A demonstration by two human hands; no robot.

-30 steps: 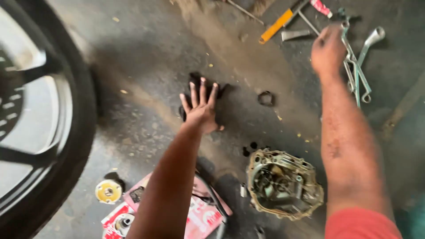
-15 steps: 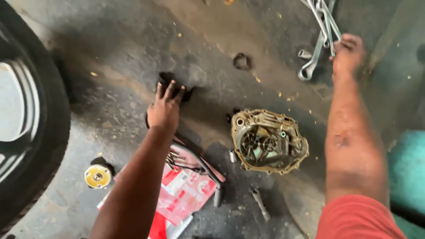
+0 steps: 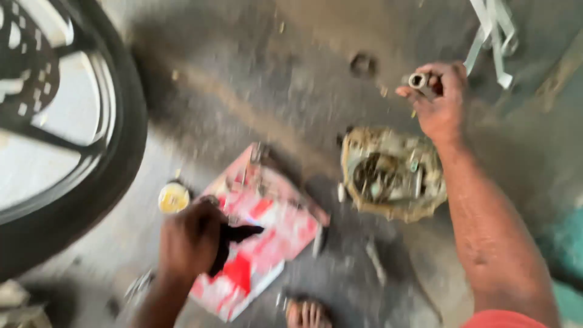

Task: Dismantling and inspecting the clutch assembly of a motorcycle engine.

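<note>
My left hand (image 3: 191, 240) is closed on a black rag-like piece (image 3: 234, 240) and hovers over a red and white carton (image 3: 267, 249) lying on the floor. My right hand (image 3: 440, 100) grips a small metal socket-type tool (image 3: 419, 81), held above and just beyond a dirty metal engine cover (image 3: 392, 173). The picture is blurred by motion, so fine detail is lost.
A black tyre with a spoked wheel (image 3: 67, 127) fills the left side. A small round yellow tin (image 3: 173, 197) sits beside the carton. Spanners (image 3: 495, 30) lie at the top right. A dark ring (image 3: 363, 64) rests on the concrete floor. Toes (image 3: 306, 313) show at the bottom.
My left hand lifted the black piece off the floor and pulled back over the carton. My right hand left the spanners holding a metal tool and came toward the engine cover.
</note>
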